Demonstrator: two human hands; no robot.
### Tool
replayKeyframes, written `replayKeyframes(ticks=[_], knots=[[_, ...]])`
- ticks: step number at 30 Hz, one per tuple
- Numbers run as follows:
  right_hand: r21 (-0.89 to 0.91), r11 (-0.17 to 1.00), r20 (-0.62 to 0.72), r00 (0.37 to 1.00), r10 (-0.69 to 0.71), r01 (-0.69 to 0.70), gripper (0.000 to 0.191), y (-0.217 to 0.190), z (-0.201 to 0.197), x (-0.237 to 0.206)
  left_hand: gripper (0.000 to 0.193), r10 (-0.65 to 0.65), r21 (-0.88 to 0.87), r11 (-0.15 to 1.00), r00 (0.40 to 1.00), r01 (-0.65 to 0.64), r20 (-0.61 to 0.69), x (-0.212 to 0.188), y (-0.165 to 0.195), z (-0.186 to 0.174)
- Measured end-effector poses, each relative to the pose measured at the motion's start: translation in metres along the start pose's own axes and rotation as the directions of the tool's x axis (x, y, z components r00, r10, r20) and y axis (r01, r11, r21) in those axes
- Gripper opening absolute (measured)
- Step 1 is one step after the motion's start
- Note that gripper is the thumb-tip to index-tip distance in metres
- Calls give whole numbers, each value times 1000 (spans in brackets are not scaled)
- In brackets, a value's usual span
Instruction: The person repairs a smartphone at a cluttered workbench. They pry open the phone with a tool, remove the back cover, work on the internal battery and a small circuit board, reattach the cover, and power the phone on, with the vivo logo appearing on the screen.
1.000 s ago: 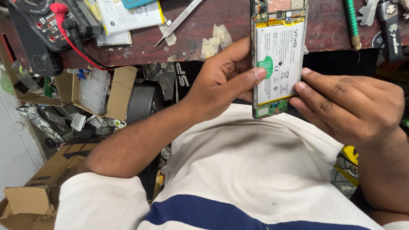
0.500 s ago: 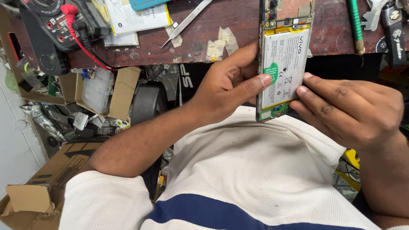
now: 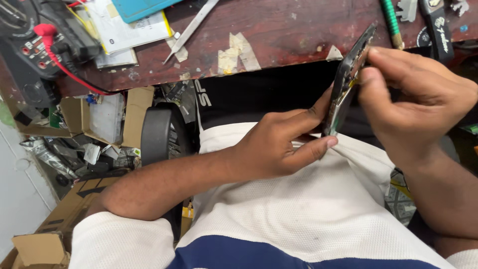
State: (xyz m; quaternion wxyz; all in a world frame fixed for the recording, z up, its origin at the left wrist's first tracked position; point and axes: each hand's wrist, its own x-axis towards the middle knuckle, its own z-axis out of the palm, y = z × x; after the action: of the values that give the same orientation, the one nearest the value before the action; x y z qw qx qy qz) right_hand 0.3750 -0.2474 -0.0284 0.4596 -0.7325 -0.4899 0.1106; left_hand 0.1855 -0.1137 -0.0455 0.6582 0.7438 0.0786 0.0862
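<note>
Together, both hands' grips clamp the opened phone point(image 3: 347, 79): left hand point(image 3: 279, 144), right hand point(image 3: 413, 94).

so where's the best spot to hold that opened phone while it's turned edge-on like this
By its long side edges, from left and right, not the exposed inside. The phone stands nearly upright and thin; the left hand steadies its lower end, the right hand pinches the upper edge.

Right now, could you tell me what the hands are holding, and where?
An opened phone, turned edge-on: left hand grips its lower end, right hand pinches its upper edge.
</note>
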Motion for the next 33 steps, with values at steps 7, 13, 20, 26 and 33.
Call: replayKeyframes(ticks=[7, 13, 20, 26, 33], knots=[[-36, 995, 20, 996, -88, 89, 16, 2, 1, 7, 68, 126, 178, 977, 990, -113, -61, 4, -7, 13], [-21, 998, 58, 996, -62, 63, 11, -8, 3, 11, 70, 200, 289, 943, 976, -168, -86, 7, -6, 17], [-190, 976, 69, 993, -98, 110, 9, -13, -1, 18, 62, 107, 215, 973, 992, -89, -73, 7, -3, 14], [119, 993, 121, 993, 1, -15, 14, -5, -10, 28, 56, -238, -645, 752, 969, 138, -71, 16, -6, -11], [-155, 840, 379, 817, -435, 519, 22, -21, -13, 39, 58, -264, -676, 730, 954, 100, -144, 15, -11, -45]])
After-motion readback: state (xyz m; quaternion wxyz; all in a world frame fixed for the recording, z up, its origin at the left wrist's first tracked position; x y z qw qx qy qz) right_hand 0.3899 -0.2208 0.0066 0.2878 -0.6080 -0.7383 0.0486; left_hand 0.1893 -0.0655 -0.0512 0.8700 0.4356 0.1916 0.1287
